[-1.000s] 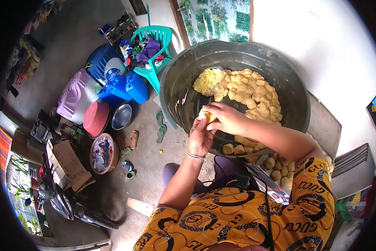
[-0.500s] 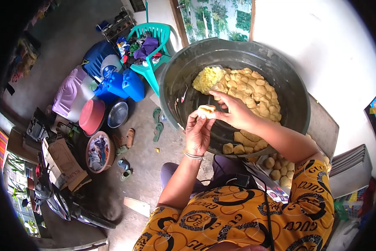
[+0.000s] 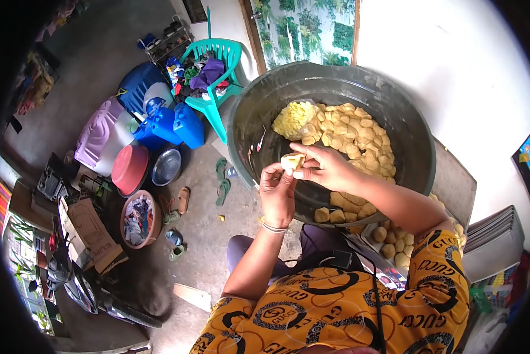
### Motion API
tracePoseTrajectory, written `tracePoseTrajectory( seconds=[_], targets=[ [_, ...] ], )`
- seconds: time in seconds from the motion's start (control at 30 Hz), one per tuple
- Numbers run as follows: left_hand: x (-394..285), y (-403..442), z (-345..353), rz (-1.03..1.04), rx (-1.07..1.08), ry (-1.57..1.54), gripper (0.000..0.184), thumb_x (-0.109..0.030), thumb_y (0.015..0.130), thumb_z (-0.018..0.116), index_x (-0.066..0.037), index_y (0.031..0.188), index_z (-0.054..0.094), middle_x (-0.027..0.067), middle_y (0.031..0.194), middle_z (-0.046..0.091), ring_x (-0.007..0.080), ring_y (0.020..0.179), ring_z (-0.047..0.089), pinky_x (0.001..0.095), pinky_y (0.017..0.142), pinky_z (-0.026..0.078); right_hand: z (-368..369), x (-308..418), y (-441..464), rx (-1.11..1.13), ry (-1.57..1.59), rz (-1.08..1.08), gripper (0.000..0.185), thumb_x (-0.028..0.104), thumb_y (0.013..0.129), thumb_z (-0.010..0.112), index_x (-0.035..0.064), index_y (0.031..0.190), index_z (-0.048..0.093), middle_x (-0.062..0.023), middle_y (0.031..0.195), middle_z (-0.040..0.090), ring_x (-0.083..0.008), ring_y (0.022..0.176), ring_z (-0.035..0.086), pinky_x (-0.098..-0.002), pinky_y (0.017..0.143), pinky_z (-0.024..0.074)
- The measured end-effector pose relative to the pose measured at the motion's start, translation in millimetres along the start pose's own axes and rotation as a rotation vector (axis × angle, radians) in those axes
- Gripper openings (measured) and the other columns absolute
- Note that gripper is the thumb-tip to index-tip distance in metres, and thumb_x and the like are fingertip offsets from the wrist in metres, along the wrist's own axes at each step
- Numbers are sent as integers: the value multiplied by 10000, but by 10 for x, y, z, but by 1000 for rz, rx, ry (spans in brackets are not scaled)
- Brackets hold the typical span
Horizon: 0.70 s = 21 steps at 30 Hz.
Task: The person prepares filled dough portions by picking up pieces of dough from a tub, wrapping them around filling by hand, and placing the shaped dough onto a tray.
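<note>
A small piece of tan dough (image 3: pixel 292 160) is pinched up between both hands, over the near left side of a big dark round tub (image 3: pixel 418 203). My left hand (image 3: pixel 276 197) grips it from below with thumb and fingertips. From the right, my right hand (image 3: pixel 327 168) presses its edge with thumb and index finger; pale yellow shows in the fold. Inside the tub lie many flattened dough pieces (image 3: pixel 350 130). Beside them sits a clear bag of yellow chopped filling (image 3: pixel 294 120), its exact kind unclear.
Round dough balls (image 3: pixel 394 242) rest on a tray below my right arm. To the left are a green chair (image 3: pixel 220 94) heaped with clothes, blue jugs (image 3: pixel 188 123), a pink basin (image 3: pixel 130 167), a laundry tub (image 3: pixel 141 221), loose slippers (image 3: pixel 183 199) and a motorbike (image 3: pixel 79 286).
The fingers of my right hand have come down and closed on the dough, where they were spread more widely before. The dough's edge is now folded upward.
</note>
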<state>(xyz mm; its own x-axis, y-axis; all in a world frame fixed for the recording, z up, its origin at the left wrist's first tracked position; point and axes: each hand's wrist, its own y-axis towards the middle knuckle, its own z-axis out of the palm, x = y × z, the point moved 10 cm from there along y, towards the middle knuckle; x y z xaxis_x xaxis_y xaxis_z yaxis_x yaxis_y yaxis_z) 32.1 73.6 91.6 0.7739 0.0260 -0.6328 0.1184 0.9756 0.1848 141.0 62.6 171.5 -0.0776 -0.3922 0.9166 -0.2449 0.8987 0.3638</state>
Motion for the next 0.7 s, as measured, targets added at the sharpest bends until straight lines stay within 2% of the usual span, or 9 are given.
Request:
tracePoseTrajectory(
  seconds=[0.03, 0.13, 0.2, 0.27, 0.3, 0.4, 0.53, 0.6, 0.7],
  targets=[
    [-87, 0, 66, 131, 26, 162, 246, 47, 840, 596, -49, 1047, 504, 76, 1064, 572, 175, 967, 590, 284, 848, 496, -31, 33, 20, 4, -229, -57, 327, 80, 797, 669, 24, 1114, 613, -111, 978, 647, -206, 922, 636, -311, 787, 505],
    [-214, -55, 254, 281, 44, 306, 448, 132, 776, 621, -56, 1137, 434, 97, 1097, 523, 189, 1027, 566, 280, 871, 479, -140, 91, 66, 13, -431, -117, 275, 83, 829, 636, 10, 1094, 623, -115, 968, 651, -175, 891, 630, -282, 801, 494],
    [-228, -103, 368, 247, 66, 275, 674, 146, 779, 599, -121, 1300, 265, 134, 1128, 498, 238, 1046, 569, 290, 870, 481, -279, -30, 65, 16, -88, 27, 228, 46, 862, 585, -4, 1080, 627, -85, 935, 654, -142, 820, 612, -254, 748, 491],
    [-216, -132, 455, 157, 109, 220, 706, 116, 796, 602, -144, 1337, 231, 160, 1156, 488, 244, 1040, 578, 301, 873, 487, -476, -195, 8, -28, 186, 218, 238, 38, 874, 574, -15, 1105, 600, -83, 952, 643, -141, 831, 609, -254, 730, 501],
    [-205, -152, 457, 167, 142, 290, 662, 44, 841, 589, -158, 1354, 223, 167, 1180, 480, 267, 1017, 597, 380, 866, 509, -573, -167, -55, -86, 285, 265, 242, 33, 880, 568, -20, 1116, 571, -88, 945, 629, -140, 811, 604, -259, 710, 510],
    [-138, -139, 319, 122, 127, 350, 535, -1, 861, 587, -115, 1306, 312, 140, 1154, 511, 248, 947, 612, 369, 821, 522, -899, 6, -339, -177, 465, 200, 219, 39, 872, 582, -18, 1083, 578, -66, 906, 608, -125, 756, 588, -255, 683, 507],
    [56, -45, -46, 50, 146, 522, 391, -2, 865, 581, -45, 1218, 419, 103, 1088, 560, 195, 891, 602, 311, 773, 517, -1935, 587, -1222, -565, -383, 176, 143, 65, 867, 584, 20, 979, 659, -53, 874, 643, -97, 775, 575, -249, 701, 481],
    [164, 3, -228, 44, 162, 559, 379, 4, 865, 577, -42, 1211, 428, 96, 1063, 573, 172, 869, 597, 296, 767, 513, -2504, 767, -1995, -869, -339, 160, 166, 44, 864, 579, 14, 1008, 657, -55, 930, 657, -88, 769, 580, -242, 717, 473],
    [299, 23, -325, -26, 161, 603, 333, -11, 877, 567, -29, 1189, 453, 90, 1035, 588, 153, 838, 602, 268, 722, 511, -2864, 1040, -3104, -1114, -663, 361, 197, -3, 848, 574, -4, 1030, 651, -59, 924, 666, -91, 806, 585, -234, 749, 466]
  ],
)
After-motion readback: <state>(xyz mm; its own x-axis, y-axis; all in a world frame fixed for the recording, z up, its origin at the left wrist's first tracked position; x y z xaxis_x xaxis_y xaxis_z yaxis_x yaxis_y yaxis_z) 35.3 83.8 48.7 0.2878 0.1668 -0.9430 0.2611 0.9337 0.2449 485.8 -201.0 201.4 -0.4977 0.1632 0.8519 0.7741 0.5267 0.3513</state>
